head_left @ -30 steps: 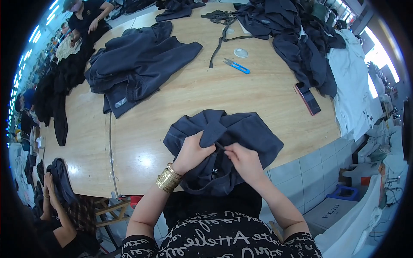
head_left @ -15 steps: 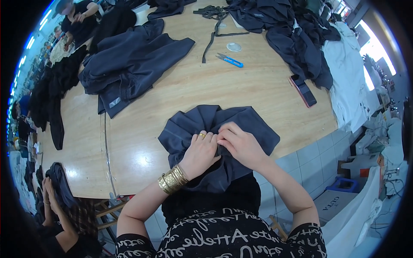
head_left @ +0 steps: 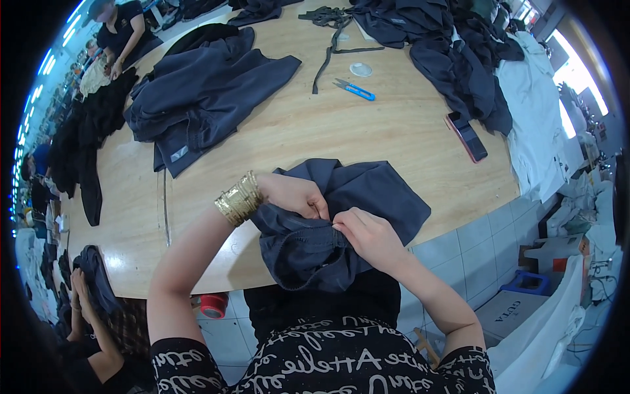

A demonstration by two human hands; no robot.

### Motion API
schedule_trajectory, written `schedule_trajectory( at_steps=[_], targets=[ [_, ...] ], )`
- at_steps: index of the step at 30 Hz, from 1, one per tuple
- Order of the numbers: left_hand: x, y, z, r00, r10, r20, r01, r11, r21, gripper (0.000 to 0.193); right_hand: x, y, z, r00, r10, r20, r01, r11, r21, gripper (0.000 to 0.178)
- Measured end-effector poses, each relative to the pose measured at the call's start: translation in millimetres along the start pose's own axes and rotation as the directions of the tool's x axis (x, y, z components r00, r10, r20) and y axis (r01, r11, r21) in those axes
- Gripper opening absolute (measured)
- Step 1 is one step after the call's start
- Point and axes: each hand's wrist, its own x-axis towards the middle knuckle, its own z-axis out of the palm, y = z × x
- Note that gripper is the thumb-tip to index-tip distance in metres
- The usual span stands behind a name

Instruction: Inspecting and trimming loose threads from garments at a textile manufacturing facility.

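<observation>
A dark blue garment lies bunched at the table's near edge in front of me. Its stitched, banded opening is turned toward my body. My left hand, with gold bangles on the wrist, reaches over from the far left side and pinches the cloth at the band's upper edge. Close beside it, my right hand grips the same edge between thumb and fingers. Both sets of fingertips nearly meet there. Whether a small thread or other item is between them is too small to tell.
Blue thread snips and a pale round disc lie farther back on the wooden table. A phone is at the right, near piled dark garments. More dark garments spread left. Other people work at the left.
My left hand has lifted from the cloth's front and swung to its far left side, with the elbow out. The banded opening now shows. My right hand stays at nearly the same spot.
</observation>
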Motion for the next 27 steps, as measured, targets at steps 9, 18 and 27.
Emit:
schedule_trajectory(
  at_steps=[9, 18, 27],
  targets=[
    [6.8, 49.5, 19.3, 0.841, 0.46, -0.285, -0.006, 0.534, 0.845, 0.015, -4.2, -2.9, 1.3, 1.0, 0.027, -0.012, -0.027, 0.999, 0.019, 0.013],
    [-14.0, 49.1, 84.2, 0.695, -0.078, -0.715, 0.082, 0.996, -0.03, 0.017, -7.7, -5.0, 4.2, 0.962, 0.246, -0.12, -0.223, 0.958, 0.179, 0.012],
    [23.2, 10.2, 152.5, 0.236, -0.046, -0.971, -0.375, 0.917, -0.134, 0.013, -0.5, -8.7, -1.6, 0.874, 0.482, 0.056, -0.423, 0.7, 0.576, 0.013]
  ],
)
